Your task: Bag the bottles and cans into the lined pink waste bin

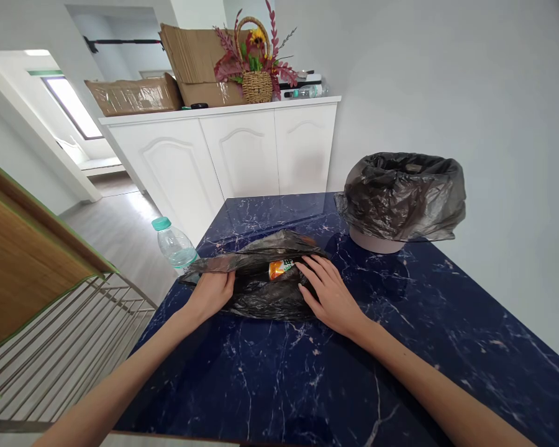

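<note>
Centrally on the dark blue, white-veined worktop [284, 372], a black plastic bag [270, 303] lies crumpled between the two hands, touching both. The left hand [213, 290] is at its left end, the fingertips hidden under a flap of thin film, so whether they pinch it I cannot tell. The right hand [328, 287] lies palm down over the right end, fingers unclenched and slightly parted, the tips resting at an orange-and-white printed can [281, 269] that shows in the gap between the bag's far and near folds. Both forearms reach in from the bottom corners and converge on the bag, the left rising to the right, the right rising to the left. The bag's long axis runs left to right across the person's front; the can is partly covered, and which way its own axis points is unclear. Just beyond the bag's left end is a clear bottle [173, 243] with a green cap, its base partly hidden. Farther off to the right, a pale bin [376, 241] stands upright, a black liner [400, 202] folded over its rim. Behind the worktop, a white cabinet [242, 152] carries cardboard boxes [137, 95] and a wicker basket [257, 88] of flowers.
</note>
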`<action>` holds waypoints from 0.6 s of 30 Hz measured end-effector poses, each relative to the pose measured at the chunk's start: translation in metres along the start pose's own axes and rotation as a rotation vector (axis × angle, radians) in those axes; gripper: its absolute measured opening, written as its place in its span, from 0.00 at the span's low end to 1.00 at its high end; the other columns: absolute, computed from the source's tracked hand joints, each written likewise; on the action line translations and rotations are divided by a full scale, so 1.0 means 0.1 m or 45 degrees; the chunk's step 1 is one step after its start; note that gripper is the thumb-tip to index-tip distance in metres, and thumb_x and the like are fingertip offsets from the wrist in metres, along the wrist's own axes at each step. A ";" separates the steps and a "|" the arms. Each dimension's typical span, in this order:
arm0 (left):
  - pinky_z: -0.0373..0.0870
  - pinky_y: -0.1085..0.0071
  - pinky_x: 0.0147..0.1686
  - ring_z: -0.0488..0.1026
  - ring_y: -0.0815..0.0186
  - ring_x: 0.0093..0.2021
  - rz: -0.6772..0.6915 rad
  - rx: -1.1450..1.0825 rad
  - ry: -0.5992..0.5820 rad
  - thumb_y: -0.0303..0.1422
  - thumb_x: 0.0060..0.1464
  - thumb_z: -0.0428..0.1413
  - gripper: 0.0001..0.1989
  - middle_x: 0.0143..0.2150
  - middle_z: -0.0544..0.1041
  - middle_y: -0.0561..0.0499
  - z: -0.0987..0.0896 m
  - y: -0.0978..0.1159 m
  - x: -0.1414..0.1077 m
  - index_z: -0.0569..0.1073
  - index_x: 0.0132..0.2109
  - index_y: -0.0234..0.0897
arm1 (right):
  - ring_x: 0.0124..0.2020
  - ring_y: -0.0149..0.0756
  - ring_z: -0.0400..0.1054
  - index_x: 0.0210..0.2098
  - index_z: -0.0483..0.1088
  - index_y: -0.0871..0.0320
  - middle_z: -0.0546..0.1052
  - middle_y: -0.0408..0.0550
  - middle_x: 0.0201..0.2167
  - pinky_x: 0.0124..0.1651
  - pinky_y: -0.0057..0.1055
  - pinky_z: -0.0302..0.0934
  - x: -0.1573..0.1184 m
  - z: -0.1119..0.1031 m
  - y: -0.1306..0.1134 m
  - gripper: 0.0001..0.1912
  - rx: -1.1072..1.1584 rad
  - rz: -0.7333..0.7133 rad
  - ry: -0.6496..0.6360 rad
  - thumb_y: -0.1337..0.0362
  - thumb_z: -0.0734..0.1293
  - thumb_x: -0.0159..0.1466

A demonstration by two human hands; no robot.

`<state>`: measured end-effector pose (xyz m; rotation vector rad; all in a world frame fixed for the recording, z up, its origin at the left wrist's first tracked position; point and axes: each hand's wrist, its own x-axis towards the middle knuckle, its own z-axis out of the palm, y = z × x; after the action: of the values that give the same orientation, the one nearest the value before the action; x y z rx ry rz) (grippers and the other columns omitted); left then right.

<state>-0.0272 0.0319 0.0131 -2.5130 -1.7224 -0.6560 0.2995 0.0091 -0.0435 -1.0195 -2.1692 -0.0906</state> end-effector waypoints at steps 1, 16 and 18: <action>0.74 0.48 0.60 0.79 0.45 0.56 -0.010 0.006 -0.012 0.35 0.70 0.43 0.19 0.53 0.82 0.36 0.02 -0.03 0.04 0.76 0.55 0.36 | 0.76 0.54 0.55 0.75 0.58 0.56 0.67 0.59 0.72 0.76 0.61 0.54 0.00 0.00 0.00 0.27 0.003 0.003 0.001 0.61 0.59 0.79; 0.76 0.53 0.55 0.80 0.43 0.57 -0.032 0.115 -0.079 0.49 0.72 0.47 0.23 0.56 0.83 0.39 -0.42 0.23 0.17 0.76 0.58 0.39 | 0.74 0.53 0.59 0.76 0.58 0.52 0.70 0.56 0.70 0.75 0.60 0.57 0.00 0.00 0.07 0.27 0.060 0.066 -0.007 0.57 0.58 0.80; 0.77 0.53 0.56 0.80 0.45 0.58 0.005 0.185 -0.044 0.46 0.74 0.44 0.22 0.58 0.82 0.40 -0.63 0.37 0.14 0.76 0.59 0.40 | 0.74 0.53 0.59 0.76 0.58 0.52 0.70 0.56 0.70 0.75 0.60 0.57 0.00 0.00 0.07 0.27 0.068 0.066 -0.004 0.57 0.58 0.80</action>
<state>-0.0101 0.0134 0.0831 -2.4423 -1.7088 -0.4707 0.3048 0.0139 -0.0449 -1.0455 -2.1348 -0.0068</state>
